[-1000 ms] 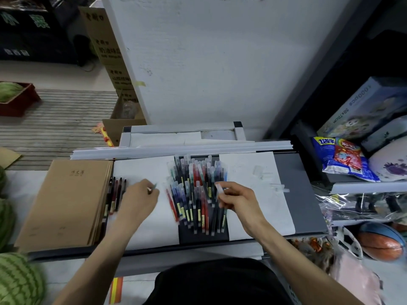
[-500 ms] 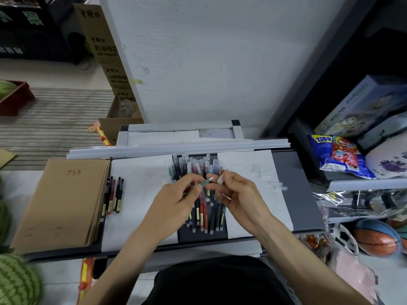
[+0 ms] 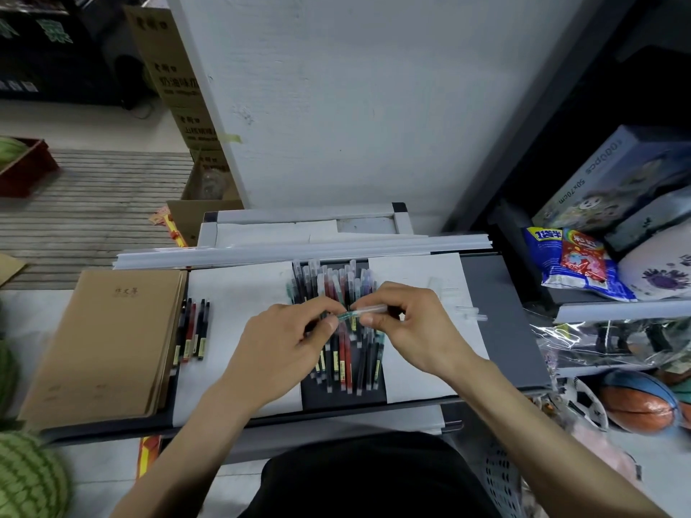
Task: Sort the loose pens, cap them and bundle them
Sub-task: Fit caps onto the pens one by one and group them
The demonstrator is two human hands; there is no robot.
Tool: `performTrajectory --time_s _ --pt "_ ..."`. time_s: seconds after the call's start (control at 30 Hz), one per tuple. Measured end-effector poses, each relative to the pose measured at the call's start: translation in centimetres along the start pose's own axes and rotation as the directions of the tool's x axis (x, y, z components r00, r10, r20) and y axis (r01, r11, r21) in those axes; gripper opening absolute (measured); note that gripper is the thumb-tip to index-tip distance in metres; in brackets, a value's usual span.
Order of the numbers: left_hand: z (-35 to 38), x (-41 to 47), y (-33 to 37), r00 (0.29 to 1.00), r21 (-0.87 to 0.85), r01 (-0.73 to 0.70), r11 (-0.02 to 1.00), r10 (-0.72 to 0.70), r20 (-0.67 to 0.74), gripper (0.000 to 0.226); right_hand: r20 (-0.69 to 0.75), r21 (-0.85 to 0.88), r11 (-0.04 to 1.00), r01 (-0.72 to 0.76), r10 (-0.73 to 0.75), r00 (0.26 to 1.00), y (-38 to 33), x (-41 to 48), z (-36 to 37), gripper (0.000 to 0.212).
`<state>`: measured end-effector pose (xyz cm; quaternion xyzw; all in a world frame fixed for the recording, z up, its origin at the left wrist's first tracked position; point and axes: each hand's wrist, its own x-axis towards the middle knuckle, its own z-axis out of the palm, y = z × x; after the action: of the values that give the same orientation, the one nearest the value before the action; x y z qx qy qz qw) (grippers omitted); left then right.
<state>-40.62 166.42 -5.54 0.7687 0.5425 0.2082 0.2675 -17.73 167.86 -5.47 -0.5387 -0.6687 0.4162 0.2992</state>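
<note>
Hands meet in front of you, above the desk: your left hand (image 3: pixel 288 342) pinches a green pen (image 3: pixel 346 316) by its barrel, and your right hand (image 3: pixel 411 330) pinches a clear cap (image 3: pixel 370 311) in line with it, the two touching end to end. That looks like the capping push, each hand steadying one part so they seat straight. Just beneath lies the loose pile of pens (image 3: pixel 346 364) on the dark strip between the white sheets (image 3: pixel 239 293), kept central, likely so either hand can reach it. To your left a short row of sorted pens (image 3: pixel 192 330) lies parallel beside the brown notebook (image 3: pixel 108 338), well apart from the pile so the groups do not mix. To the right, spare caps (image 3: pixel 471 314) wait on the paper near your capping hand. Beyond, long white strips (image 3: pixel 299 250) run along the back edge.
</note>
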Motion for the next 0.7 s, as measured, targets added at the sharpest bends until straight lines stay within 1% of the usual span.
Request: performTrajectory --time_s 0.07,0.17,0.27,0.33,0.37,0.4,0.43,0.47,0.5,0.53,0.57,0.6,0.63,0.67,0.7 --pt "0.1 0.0 0.2 1.000 0.049 -0.012 0.999 0.012 -0.001 0.015 0.045 -0.075 0.996 0.044 -0.041 0.998 -0.2 0.1 0.2 0.018" --pt "0.2 0.3 0.2 1.000 0.127 -0.020 0.992 0.020 0.001 0.015 0.111 -0.188 0.981 0.050 -0.029 0.993 0.0 0.0 1.0 0.013" --pt "0.5 0.4 0.2 0.991 0.230 -0.127 0.965 0.130 0.001 0.025 0.168 -0.216 0.976 -0.002 0.039 0.985 0.2 -0.1 1.5 0.016" --pt "0.9 0.1 0.2 0.976 0.230 -0.215 0.949 0.218 0.012 0.026 0.256 -0.129 0.986 -0.102 0.133 0.957 0.6 -0.1 1.1 0.021" --pt "1.3 -0.1 0.1 0.969 0.203 -0.245 0.948 0.247 0.016 0.025 0.318 -0.034 0.982 -0.186 0.187 0.930 0.9 -0.1 0.8 0.020" --pt "1.7 -0.2 0.0 0.965 0.172 -0.260 0.950 0.260 0.021 0.024 0.374 0.086 0.956 -0.281 0.230 0.898 1.3 -0.1 0.7 0.018" --pt "2.2 -0.2 -0.2 0.968 0.146 -0.250 0.957 0.249 0.028 0.024 0.406 0.206 0.907 -0.367 0.262 0.876 1.7 -0.2 0.6 0.016" --pt "2.7 0.0 -0.5 0.977 0.124 -0.212 0.969 0.209 0.036 0.023 0.403 0.306 0.854 -0.421 0.284 0.870 2.1 -0.2 0.7 0.015" --pt "3.3 0.4 -0.9 0.989 0.093 -0.147 0.985 0.144 0.043 0.021 0.369 0.367 0.821 -0.438 0.304 0.878 2.7 -0.2 0.9 0.014" --pt "3.8 0.9 -1.5 0.997 0.047 -0.064 0.997 0.061 0.051 0.018 0.313 0.385 0.815 -0.433 0.326 0.892 3.4 -0.1 1.2 0.012" --pt "4.4 1.5 -2.2 0.999 -0.007 0.024 1.000 -0.023 0.048 0.015 0.239 0.343 0.843 -0.414 0.348 0.907 4.3 0.1 1.3 0.011" --pt "4.9 1.9 -2.9 0.994 -0.056 0.107 0.993 -0.106 0.026 0.014 0.143 0.235 0.888 -0.394 0.370 0.918 5.4 0.3 1.4 0.012" --pt "5.4 2.2 -3.7 0.981 -0.094 0.190 0.977 -0.191 -0.008 0.013 0.031 0.066 0.922 -0.381 0.380 0.925 6.8 0.5 1.2 0.016" --pt "5.7 2.5 -4.6 0.959 -0.126 0.272 0.954 -0.279 -0.043 0.013 -0.078 -0.144 0.916 -0.376 0.368 0.927 8.2 0.7 0.8 0.021" --pt "5.9 2.7 -5.5 0.930 -0.152 0.347 0.926 -0.361 -0.076 0.013 -0.161 -0.357 0.854 -0.377 0.342 0.926 9.7 0.6 0.1 0.029"
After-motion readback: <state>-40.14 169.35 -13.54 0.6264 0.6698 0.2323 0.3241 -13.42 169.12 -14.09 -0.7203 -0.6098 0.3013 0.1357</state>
